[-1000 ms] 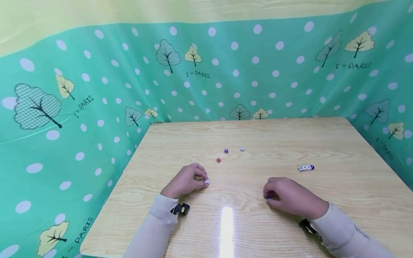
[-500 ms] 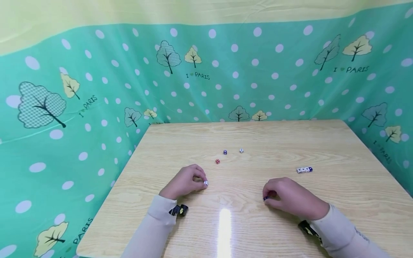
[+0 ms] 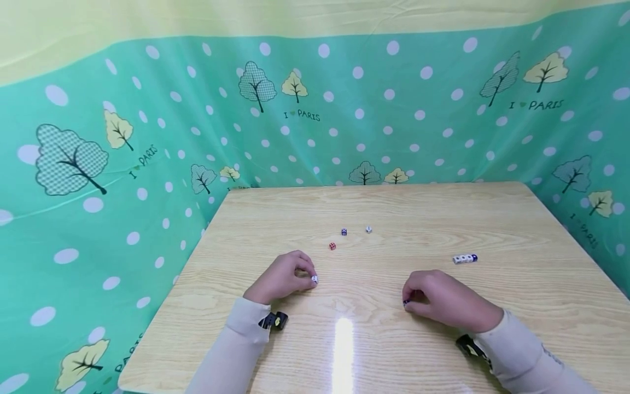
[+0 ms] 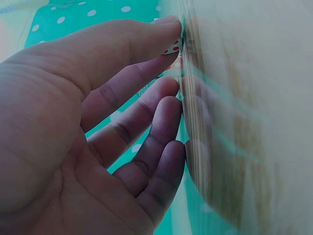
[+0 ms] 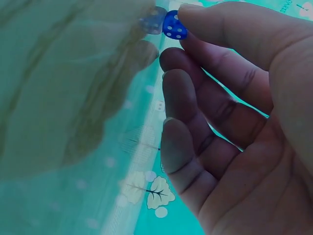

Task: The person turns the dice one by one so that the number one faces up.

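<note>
Thumb and fingertips of my left hand (image 3: 285, 276) pinch a white die (image 3: 314, 279) low at the table, left of the middle. In the left wrist view that die (image 4: 172, 48) shows red pips between thumb and index finger; the other fingertips are right at the tabletop. To the right, my right hand (image 3: 440, 298) pinches a blue die (image 3: 406, 302), mostly covered by its fingers. The right wrist view shows the blue die (image 5: 174, 25) with white pips under the thumb tip, close against the tabletop and its reflection.
Ahead of the hands lie a red die (image 3: 332, 246), another blue die (image 3: 344, 232) and another white die (image 3: 368, 230). Farther right is a short row of dice (image 3: 465, 259), white with a blue one at its right end. A patterned green curtain (image 3: 315, 126) surrounds the wooden table (image 3: 275, 213).
The blue die in my right fingers has shifted slightly left and is more covered than a second ago. My left hand and the loose dice stay put; the head view has moved a little.
</note>
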A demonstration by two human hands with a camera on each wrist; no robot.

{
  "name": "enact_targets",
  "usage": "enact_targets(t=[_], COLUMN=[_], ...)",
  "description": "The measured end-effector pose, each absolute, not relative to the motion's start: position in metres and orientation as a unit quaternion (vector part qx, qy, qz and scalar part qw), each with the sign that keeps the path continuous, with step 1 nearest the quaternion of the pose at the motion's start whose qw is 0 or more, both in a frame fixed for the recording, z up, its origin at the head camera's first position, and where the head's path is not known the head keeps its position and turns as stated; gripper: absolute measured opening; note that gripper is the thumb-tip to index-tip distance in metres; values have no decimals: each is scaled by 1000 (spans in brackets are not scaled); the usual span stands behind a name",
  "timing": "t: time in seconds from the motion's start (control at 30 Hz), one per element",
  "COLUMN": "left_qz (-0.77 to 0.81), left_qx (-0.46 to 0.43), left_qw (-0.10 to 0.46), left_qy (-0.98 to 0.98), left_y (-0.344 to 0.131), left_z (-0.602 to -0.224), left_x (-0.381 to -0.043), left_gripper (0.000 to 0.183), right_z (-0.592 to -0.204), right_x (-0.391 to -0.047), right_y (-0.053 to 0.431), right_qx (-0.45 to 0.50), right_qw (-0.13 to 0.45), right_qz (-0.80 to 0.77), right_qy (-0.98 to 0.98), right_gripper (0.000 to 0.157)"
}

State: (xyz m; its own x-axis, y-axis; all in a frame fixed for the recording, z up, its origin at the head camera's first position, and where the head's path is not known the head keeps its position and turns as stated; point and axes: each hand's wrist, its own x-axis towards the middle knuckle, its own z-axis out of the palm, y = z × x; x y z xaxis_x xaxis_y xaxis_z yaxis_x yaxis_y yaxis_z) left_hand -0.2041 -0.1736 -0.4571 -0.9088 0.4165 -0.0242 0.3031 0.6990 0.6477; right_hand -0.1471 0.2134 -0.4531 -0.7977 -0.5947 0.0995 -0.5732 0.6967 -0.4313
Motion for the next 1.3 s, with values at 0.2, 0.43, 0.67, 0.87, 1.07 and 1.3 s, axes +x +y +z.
enact_targets(t=[0.2, 0.43, 0.67, 0.87, 1.07, 1.3], left_qz=[336, 338, 340, 340, 341, 342], left_qx=[198, 197, 195, 193, 192, 186], left_qw=[85, 83, 83, 88, 89, 93], left_qy=[917, 917, 916, 916, 916, 917], left_y=[-173, -173, -173, -173, -173, -172], left_z=[-457, -458, -457, -456, -454, -454], left_x=[-204, -203, -203, -203, -202, -202], left_gripper=[10, 10, 9, 8, 8, 8], right_z=[-453, -453, -450, -447, -447, -449], right_x=[-147, -147, -145, -143, -143, -144], right_y=[214, 213, 213, 212, 211, 211], right_qx=[-310, -308, -309, -335, -352, -358], right_qw=[30, 20, 18, 26, 24, 4], right_qz=[-226, -213, -221, -225, -224, -214], right_qy=[923, 927, 925, 915, 909, 909], right_gripper=[15, 18, 19, 29, 26, 23])
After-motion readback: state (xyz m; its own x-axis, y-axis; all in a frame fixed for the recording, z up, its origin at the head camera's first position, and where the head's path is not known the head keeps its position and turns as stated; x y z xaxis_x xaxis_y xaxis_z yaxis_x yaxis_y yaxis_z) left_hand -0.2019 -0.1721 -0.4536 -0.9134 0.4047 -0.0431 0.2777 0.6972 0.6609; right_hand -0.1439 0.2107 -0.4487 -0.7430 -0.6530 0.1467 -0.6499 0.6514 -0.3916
